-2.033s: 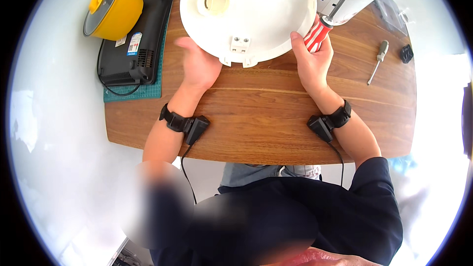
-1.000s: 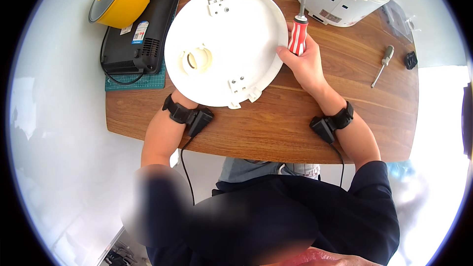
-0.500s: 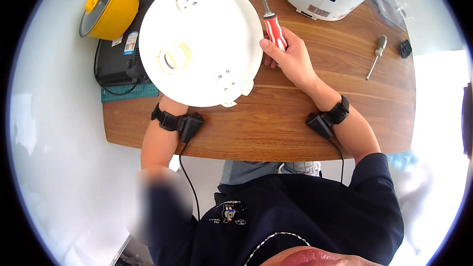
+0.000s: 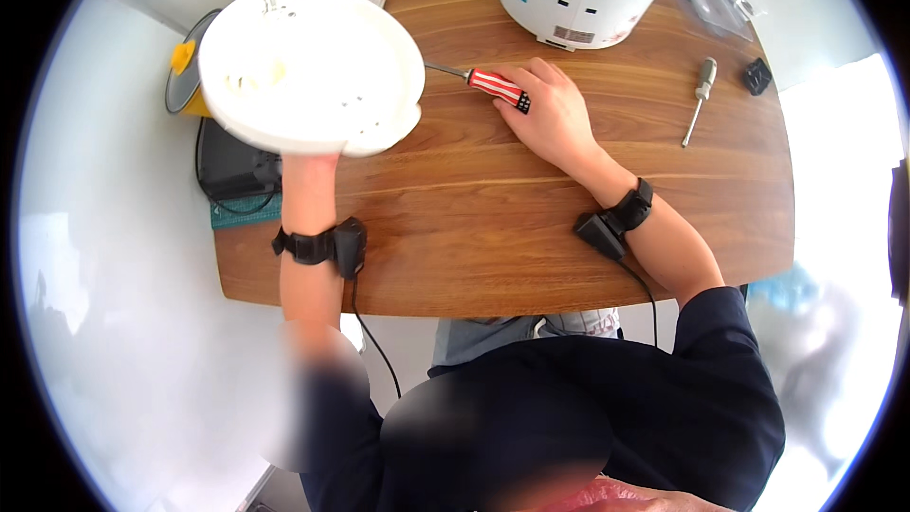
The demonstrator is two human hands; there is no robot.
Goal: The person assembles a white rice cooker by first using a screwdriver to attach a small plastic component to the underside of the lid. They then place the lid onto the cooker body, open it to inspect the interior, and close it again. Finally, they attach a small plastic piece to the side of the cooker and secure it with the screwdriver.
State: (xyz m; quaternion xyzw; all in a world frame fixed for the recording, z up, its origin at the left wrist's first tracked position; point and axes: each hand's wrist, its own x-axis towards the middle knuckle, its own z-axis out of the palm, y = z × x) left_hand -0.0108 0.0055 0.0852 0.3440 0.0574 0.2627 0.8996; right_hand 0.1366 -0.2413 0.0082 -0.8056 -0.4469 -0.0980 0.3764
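My left hand [image 4: 318,162] is mostly hidden behind a round white plastic lid [image 4: 313,76], which it holds up over the left side of the table. The lid's pale inner face shows a hinge-like fitting at its far edge and small screw holes at its near edge. Its surface is overexposed. Nearer the middle, my right hand [image 4: 552,114] is closed round the red-and-white handle of a screwdriver [image 4: 495,86], thumb on the near side. The shaft points left, its tip hidden behind the lid's right edge.
At the back stands a white rice-cooker body [image 4: 583,0]. To the right lie a grey-handled screwdriver [image 4: 701,100], a small black part [image 4: 756,77] and a clear plastic tray [image 4: 716,5]. A yellow pot [image 4: 194,104], a black appliance [image 4: 232,159] and a green mat [image 4: 242,212] are at left.
The lid has moved left and tilted, with my left hand beneath it. My right hand has turned the screwdriver from pointing away to pointing left, and it no longer touches the lid's edge.
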